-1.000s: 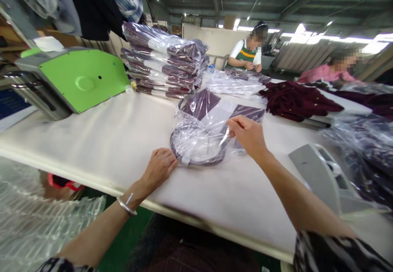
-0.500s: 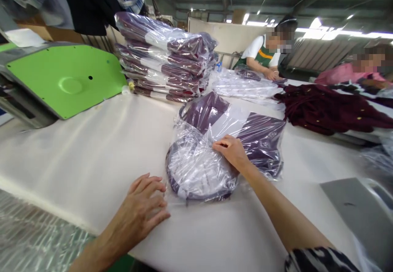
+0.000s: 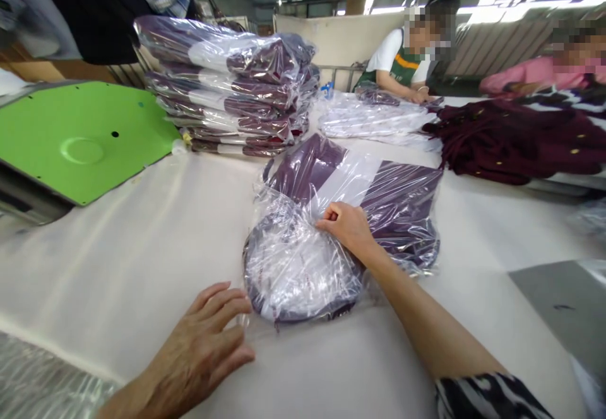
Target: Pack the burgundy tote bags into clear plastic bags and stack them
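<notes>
Head view: one purple bundle (image 3: 402,195), already inside clear plastic (image 3: 303,271), on table (image 3: 137,242); wrinkles remain. Right hand (image 3: 350,226): fingertips pinching clear plastic. Left hand (image 3: 203,340): fingers spread, empty, beside. Wrapped stack (image 3: 237,53): behind.

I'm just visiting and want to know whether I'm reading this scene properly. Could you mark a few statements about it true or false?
1. The right hand pinches the clear wrapping of the nearest package. True.
2. The left hand rests on top of the stack of wrapped bundles. False: it is by the package's near left edge, fingers spread.
3. The stack of wrapped bundles stands to the right of the green panel. True.
4. The dark red cloth pile is sealed in one clear bag. False: it lies loose, unwrapped.
5. The person in the green apron has white sleeves. True.
</notes>
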Demonstrator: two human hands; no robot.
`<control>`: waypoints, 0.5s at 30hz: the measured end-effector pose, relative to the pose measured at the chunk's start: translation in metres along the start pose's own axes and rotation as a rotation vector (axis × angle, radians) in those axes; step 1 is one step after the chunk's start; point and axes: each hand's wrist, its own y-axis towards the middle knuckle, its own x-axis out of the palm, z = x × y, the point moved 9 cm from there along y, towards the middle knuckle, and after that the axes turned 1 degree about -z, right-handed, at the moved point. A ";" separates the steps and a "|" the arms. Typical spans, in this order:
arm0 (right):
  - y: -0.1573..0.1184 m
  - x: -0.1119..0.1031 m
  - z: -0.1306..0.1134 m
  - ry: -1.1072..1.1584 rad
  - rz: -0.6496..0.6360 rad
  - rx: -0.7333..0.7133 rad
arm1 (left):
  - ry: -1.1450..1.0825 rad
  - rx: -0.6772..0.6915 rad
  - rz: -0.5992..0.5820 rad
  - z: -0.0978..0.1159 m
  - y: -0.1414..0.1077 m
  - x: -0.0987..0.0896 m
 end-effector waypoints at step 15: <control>0.009 0.000 0.016 0.022 0.022 0.172 | -0.034 -0.296 -0.163 -0.071 0.212 0.099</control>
